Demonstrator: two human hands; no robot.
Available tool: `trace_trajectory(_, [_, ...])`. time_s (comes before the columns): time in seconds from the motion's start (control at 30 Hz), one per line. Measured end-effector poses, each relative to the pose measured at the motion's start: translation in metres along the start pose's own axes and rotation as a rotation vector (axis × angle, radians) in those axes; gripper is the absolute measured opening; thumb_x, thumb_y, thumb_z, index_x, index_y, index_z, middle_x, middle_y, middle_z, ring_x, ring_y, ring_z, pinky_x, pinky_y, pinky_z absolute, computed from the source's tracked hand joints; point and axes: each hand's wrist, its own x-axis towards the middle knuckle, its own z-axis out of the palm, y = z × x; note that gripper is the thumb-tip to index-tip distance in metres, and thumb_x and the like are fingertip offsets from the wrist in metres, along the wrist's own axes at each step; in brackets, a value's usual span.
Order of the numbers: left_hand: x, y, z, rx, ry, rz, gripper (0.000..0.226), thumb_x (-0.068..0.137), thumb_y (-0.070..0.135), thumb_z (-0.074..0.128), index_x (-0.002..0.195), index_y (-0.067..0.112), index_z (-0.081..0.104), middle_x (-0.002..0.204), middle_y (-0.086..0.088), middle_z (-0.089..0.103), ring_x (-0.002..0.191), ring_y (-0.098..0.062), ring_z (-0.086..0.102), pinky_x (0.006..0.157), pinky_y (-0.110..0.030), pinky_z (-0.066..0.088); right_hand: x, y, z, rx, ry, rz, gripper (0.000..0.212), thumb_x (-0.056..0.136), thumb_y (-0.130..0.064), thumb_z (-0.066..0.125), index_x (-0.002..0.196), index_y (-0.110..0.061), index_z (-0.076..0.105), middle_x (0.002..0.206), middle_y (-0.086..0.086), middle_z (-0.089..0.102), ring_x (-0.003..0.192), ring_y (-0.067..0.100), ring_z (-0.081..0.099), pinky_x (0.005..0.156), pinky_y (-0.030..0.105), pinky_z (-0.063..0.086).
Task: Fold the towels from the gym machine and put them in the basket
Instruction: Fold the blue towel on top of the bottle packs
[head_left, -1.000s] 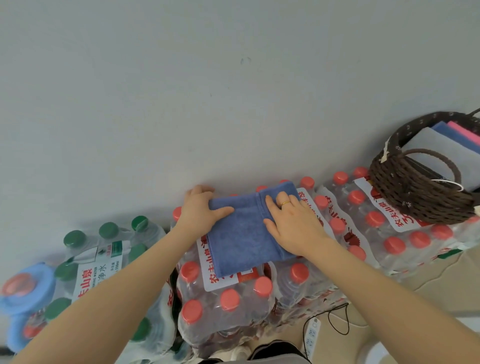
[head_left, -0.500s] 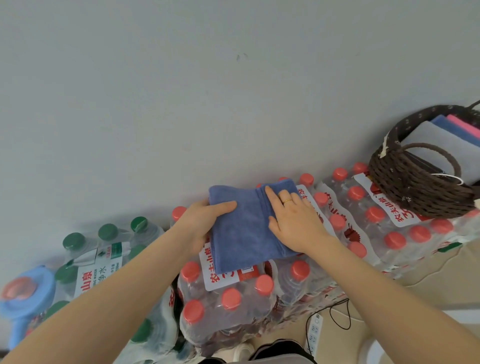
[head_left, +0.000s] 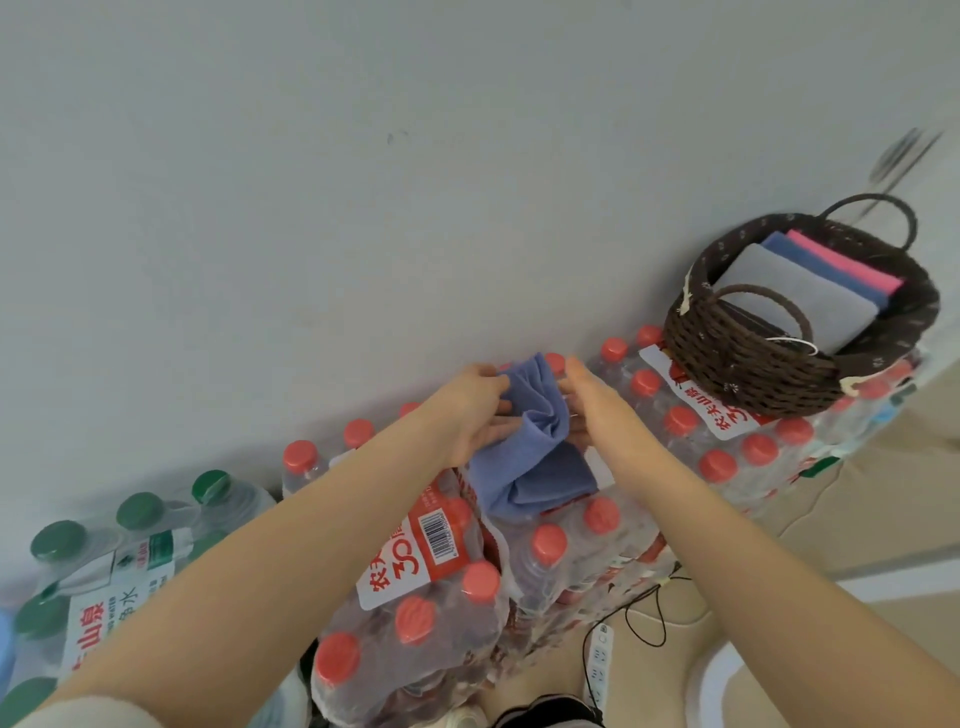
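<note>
On top of the shrink-wrapped pack of red-capped water bottles (head_left: 467, 587), the soft blue cloth towel (head_left: 524, 452) is on the move! Half a second ago it lay flat and square under both palms; now its far end is gathered up and bunched between the two hands, while its near end still drapes on the bottle caps. The left hand (head_left: 475, 413) curls its fingers into the cloth and grips the folds from the side. The right hand (head_left: 592, 405) comes in from the other side, palm against the towel, fingers reaching behind it; whether they pinch the cloth I cannot tell. My read: folding is done and the lift-off has started, though the neat square has crumpled a bit.

Off to the right, well apart, the dark brown woven basket (head_left: 753, 374) sits on another bottle pack, already holding grey, blue and pink folded towels.

As for writing: the red label shows a big "30", a barcode and Chinese characters, "农夫" partly readable. The green-capped pack (head_left: 119, 561) reads "山泉" and "净水".
</note>
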Motion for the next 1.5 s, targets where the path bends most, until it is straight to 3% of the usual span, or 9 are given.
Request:
trace_trajectory(0.2, [0.024, -0.001, -0.013, 0.902, 0.126, 0.260, 0.040, 0.089, 0.005, 0.047, 0.129, 0.003, 0.043, 0.123, -0.019, 0.053, 0.107, -0.036, 0.055, 0.079, -0.033, 0.047, -0.019, -0.005, 0.014, -0.209, 0.005, -0.077, 0.054, 0.082, -0.033, 0.064, 0.120, -0.018, 0.030, 0.078, 0.002, 0.055, 0.068, 0.019, 0.057, 0.056, 0.032, 0.046])
trace_trajectory(0.33, [0.034, 0.002, -0.020, 1.245, 0.015, 0.407, 0.045, 0.090, 0.019, 0.054, 0.133, 0.009, 0.044, 0.129, -0.016, 0.046, 0.115, -0.030, 0.048, 0.092, -0.030, 0.037, -0.025, -0.007, 0.013, -0.262, 0.029, -0.131, 0.026, 0.090, -0.043, 0.050, 0.093, -0.018, 0.042, 0.064, -0.002, 0.044, 0.056, 0.012, 0.041, 0.051, 0.025, 0.030])
trace_trajectory(0.5, [0.038, 0.005, -0.024, 1.226, -0.033, 0.565, 0.045, 0.090, 0.022, 0.058, 0.132, 0.012, 0.045, 0.132, -0.012, 0.042, 0.118, -0.027, 0.046, 0.097, -0.030, 0.035, -0.038, -0.007, 0.021, -0.410, -0.061, -0.198, 0.041, 0.079, -0.057, 0.057, 0.081, -0.019, 0.041, 0.086, -0.001, 0.044, 0.072, 0.013, 0.044, 0.065, 0.025, 0.035])
trace_trajectory(0.63, [0.040, 0.005, -0.028, 1.209, -0.232, 0.647, 0.034, 0.091, 0.013, 0.055, 0.124, 0.006, 0.051, 0.127, -0.011, 0.049, 0.113, -0.022, 0.047, 0.098, -0.026, 0.034, -0.037, 0.006, 0.023, -0.393, 0.031, -0.229, 0.028, 0.085, -0.031, 0.061, 0.092, -0.017, 0.038, 0.075, -0.004, 0.041, 0.061, 0.010, 0.040, 0.054, 0.019, 0.028])
trace_trajectory(0.77, [0.046, 0.004, -0.027, 1.147, -0.117, 0.568, 0.020, 0.097, 0.018, 0.042, 0.101, 0.002, 0.054, 0.102, -0.016, 0.058, 0.086, -0.022, 0.048, 0.068, -0.025, 0.029, -0.038, 0.022, 0.017, -0.188, 0.149, -0.152, 0.025, 0.086, -0.022, 0.060, 0.093, -0.017, 0.036, 0.071, -0.004, 0.045, 0.057, 0.006, 0.042, 0.047, 0.015, 0.032])
trace_trajectory(1.0, [0.061, 0.002, -0.010, 1.276, 0.030, 0.629, 0.028, 0.099, 0.027, 0.036, 0.097, 0.006, 0.053, 0.099, -0.016, 0.062, 0.079, -0.024, 0.047, 0.067, -0.029, 0.030, -0.036, 0.019, 0.024, -0.214, 0.109, -0.139, 0.049, 0.085, -0.022, 0.060, 0.051, -0.014, 0.027, 0.053, -0.002, 0.029, 0.047, 0.009, 0.025, 0.046, 0.019, 0.022])
trace_trajectory(1.17, [0.069, -0.012, -0.002, 1.337, 0.158, 0.669, 0.033, 0.101, 0.030, 0.027, 0.105, 0.006, 0.050, 0.104, -0.019, 0.062, 0.094, -0.036, 0.056, 0.072, -0.035, 0.036, -0.029, 0.028, 0.006, 0.118, 0.160, 0.054, 0.039, 0.081, -0.005, 0.049, 0.055, -0.018, 0.022, 0.053, -0.002, 0.020, 0.051, 0.012, 0.017, 0.049, 0.025, 0.016])
trace_trajectory(1.4, [0.077, -0.016, -0.007, 1.284, 0.170, 0.638, 0.030, 0.098, 0.033, 0.036, 0.106, 0.007, 0.048, 0.095, -0.016, 0.063, 0.086, -0.034, 0.056, 0.068, -0.036, 0.038, -0.023, 0.049, -0.008, -0.173, 0.130, 0.105, 0.020, 0.080, -0.018, 0.064, 0.083, -0.012, 0.045, 0.080, 0.001, 0.044, 0.072, 0.015, 0.043, 0.059, 0.026, 0.033])
trace_trajectory(1.5, [0.074, -0.015, -0.010, 1.303, 0.224, 0.946, 0.016, 0.092, 0.024, 0.046, 0.097, 0.009, 0.045, 0.088, -0.010, 0.057, 0.078, -0.028, 0.051, 0.067, -0.029, 0.030, -0.024, 0.039, -0.004, -0.634, 0.262, -0.238, 0.043, 0.074, -0.009, 0.066, 0.113, -0.015, 0.051, 0.118, 0.007, 0.046, 0.102, 0.026, 0.043, 0.078, 0.030, 0.037])
